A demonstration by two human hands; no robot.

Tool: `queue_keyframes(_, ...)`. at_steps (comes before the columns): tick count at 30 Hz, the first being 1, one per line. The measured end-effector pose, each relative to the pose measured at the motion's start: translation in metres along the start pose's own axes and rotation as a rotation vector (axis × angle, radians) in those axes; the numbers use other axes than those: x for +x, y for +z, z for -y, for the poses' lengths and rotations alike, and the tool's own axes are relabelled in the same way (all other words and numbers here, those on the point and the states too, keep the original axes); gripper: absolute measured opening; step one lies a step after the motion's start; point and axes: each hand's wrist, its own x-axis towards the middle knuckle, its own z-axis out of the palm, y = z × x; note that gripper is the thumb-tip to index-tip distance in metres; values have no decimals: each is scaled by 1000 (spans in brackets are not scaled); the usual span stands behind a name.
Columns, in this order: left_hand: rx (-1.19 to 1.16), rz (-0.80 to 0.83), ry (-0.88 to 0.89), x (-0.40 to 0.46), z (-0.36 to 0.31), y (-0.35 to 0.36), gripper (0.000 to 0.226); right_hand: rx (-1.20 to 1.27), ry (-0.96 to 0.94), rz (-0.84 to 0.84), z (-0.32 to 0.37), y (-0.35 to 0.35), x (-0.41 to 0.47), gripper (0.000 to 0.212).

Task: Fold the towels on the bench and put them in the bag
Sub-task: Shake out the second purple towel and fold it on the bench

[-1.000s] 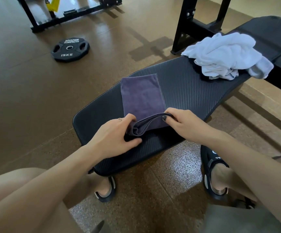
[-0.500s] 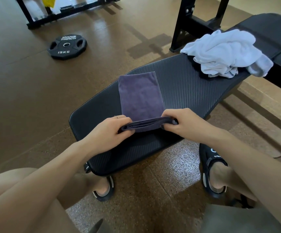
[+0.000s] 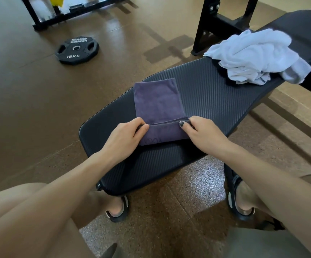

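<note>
Head cam obs. I see both hands on the purple towel (image 3: 158, 101), which lies on the near end of the black padded counter (image 3: 216, 94), long axis running away from me.

L hand (image 3: 122, 139): thumb on top, fingers curled under the towel's near-left corner, pinching the turned-over edge. R hand (image 3: 203, 135): thumb w/ dark nail polish pressed on top of the near-right corner, fingers tucked beneath, also pinching. So both sets of fingers are grasping the towel, neither released.

Towel state: near end doubled over onto itself; fold line runs straight between the two thumbs. Faint lettering on the turned-up flap, too small to read. Far end flat on the counter.

White towel (image 3: 253, 54): crumpled heap on the far part of the same counter, well apart from the purple one, one end drooping over the R edge.

Misc: 15 KG weight plate (image 3: 77, 50) flat on brown floor (image 3: 29, 99), to the L of the counter. Black rack frame (image 3: 223, 17) behind the counter. My knees and sandalled feet at bottom of view.
</note>
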Motion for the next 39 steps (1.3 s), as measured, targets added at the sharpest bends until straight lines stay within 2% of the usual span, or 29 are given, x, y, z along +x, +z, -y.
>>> queue_keyframes(3,45,-37,-15,7,0,2,26,27,30,-51,0,5,2,44)
queue_keyframes(8,145,-88,-75,14,-2,3,33,-85,34,-141,5,19,5,40)
queue_keyframes(13,70,-33,-99,15,-4,-1,37,-103,81,-168,8,22,11,40)
queue_keyframes(17,142,-6,-61,16,2,-3,24,-123,94,-174,9,23,15,38)
queue_keyframes(23,205,-4,-135,22,-5,1,23,-193,111,-184,13,22,19,37)
queue_keyframes(26,214,-19,-159,24,-7,3,16,-217,130,-180,12,21,22,36)
queue_keyframes(33,289,-73,2,23,-12,7,19,-149,72,-241,5,18,23,32)
queue_keyframes(36,486,-115,173,27,-5,10,10,-208,7,-263,2,19,23,26)
queue_keyframes(39,633,-171,294,30,4,14,4,-346,-165,-388,-1,21,25,20)
